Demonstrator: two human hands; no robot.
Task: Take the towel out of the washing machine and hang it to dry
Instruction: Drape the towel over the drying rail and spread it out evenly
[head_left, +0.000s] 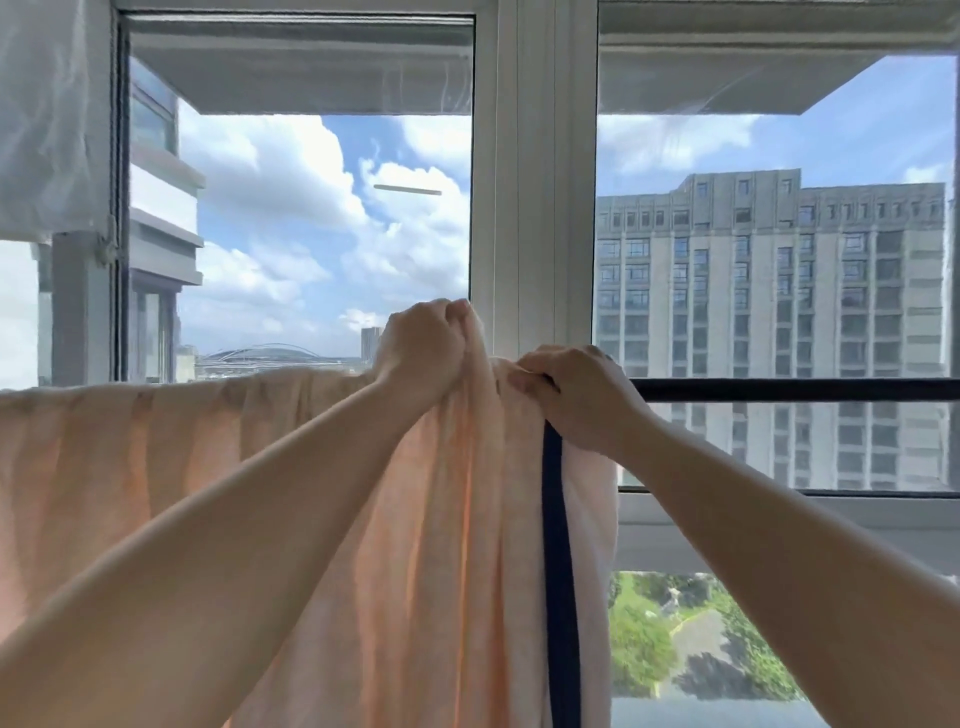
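A pale peach towel (426, 545) with a dark blue stripe near its right edge hangs over a black horizontal rail (789, 389) in front of the window. It drapes from the left edge of view to the middle. My left hand (423, 351) grips a bunched fold of the towel lifted just above the rail. My right hand (576, 395) holds the towel's right end at the rail, fingers curled over the top of the cloth. The rail under the towel is hidden.
A white window frame post (535, 208) stands right behind the hands. Glass panes on both sides show sky and a tall building (779, 322). A white sheer curtain (47, 114) hangs at the upper left. The rail's right half is bare.
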